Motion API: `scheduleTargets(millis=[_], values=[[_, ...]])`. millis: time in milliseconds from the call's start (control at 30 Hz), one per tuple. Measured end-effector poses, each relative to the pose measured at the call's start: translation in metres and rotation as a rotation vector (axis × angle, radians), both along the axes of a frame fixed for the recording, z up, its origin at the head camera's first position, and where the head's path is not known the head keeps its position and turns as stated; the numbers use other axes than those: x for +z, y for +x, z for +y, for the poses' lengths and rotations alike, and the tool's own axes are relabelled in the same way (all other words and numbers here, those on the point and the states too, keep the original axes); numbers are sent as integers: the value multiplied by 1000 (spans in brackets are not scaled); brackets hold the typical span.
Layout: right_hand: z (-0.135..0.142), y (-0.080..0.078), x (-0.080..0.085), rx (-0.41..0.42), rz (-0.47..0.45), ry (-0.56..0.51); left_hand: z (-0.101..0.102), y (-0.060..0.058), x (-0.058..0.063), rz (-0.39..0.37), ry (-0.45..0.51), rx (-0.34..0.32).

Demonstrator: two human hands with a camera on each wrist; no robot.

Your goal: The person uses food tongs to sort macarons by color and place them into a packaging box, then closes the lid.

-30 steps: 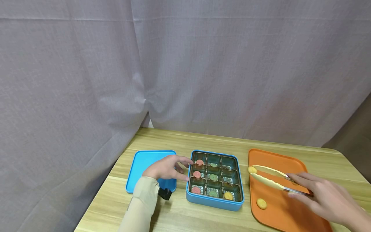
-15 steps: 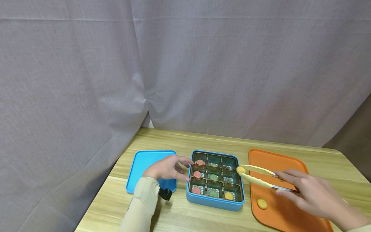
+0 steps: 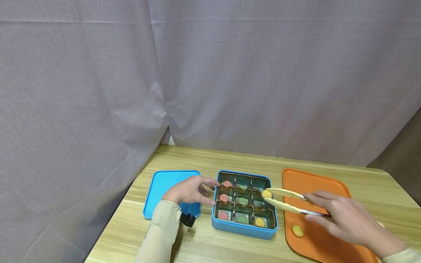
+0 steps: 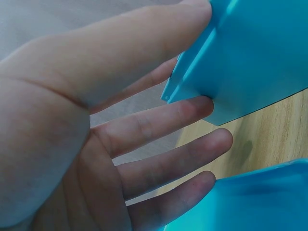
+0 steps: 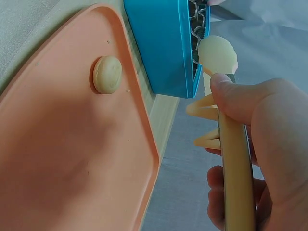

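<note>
My right hand (image 3: 345, 217) grips cream-tipped tongs (image 3: 287, 207), which pinch a yellow macaron (image 3: 266, 194) over the right side of a blue box (image 3: 241, 228). A clear divided insert fills the box. Pink macarons (image 3: 223, 197) sit in its left column, green macarons (image 3: 242, 201) in the middle one. In the near right compartment lies another yellow macaron (image 3: 260, 222). With fingers spread and fairly straight, my left hand (image 3: 188, 190) is at the box's left side; thumb and a fingertip touch the blue wall in the left wrist view.
To the right lies an orange tray (image 3: 315, 179) with a yellow macaron (image 3: 297, 231) on it. A blue lid (image 3: 164, 186) lies on the wooden table (image 3: 197, 241) at left, partly beneath my left forearm and hand. A grey curtain (image 3: 230, 91) hangs behind the table.
My right hand has moved left, carrying the macaron in the tongs from the tray's left edge to over the box's right compartments. My left hand has stayed in place.
</note>
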State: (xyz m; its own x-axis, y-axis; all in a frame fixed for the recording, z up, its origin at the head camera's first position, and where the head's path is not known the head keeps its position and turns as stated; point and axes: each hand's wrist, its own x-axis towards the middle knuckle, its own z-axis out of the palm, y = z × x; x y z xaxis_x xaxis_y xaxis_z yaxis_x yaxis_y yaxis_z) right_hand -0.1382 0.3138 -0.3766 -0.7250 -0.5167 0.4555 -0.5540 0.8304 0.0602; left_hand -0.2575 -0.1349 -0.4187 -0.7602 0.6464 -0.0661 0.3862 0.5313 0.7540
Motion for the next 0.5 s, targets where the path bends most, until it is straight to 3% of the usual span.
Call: scheduleTargets(millis=[500], values=[[-2,2,1,-16,-8,19,0,0,0,3,-3,4]])
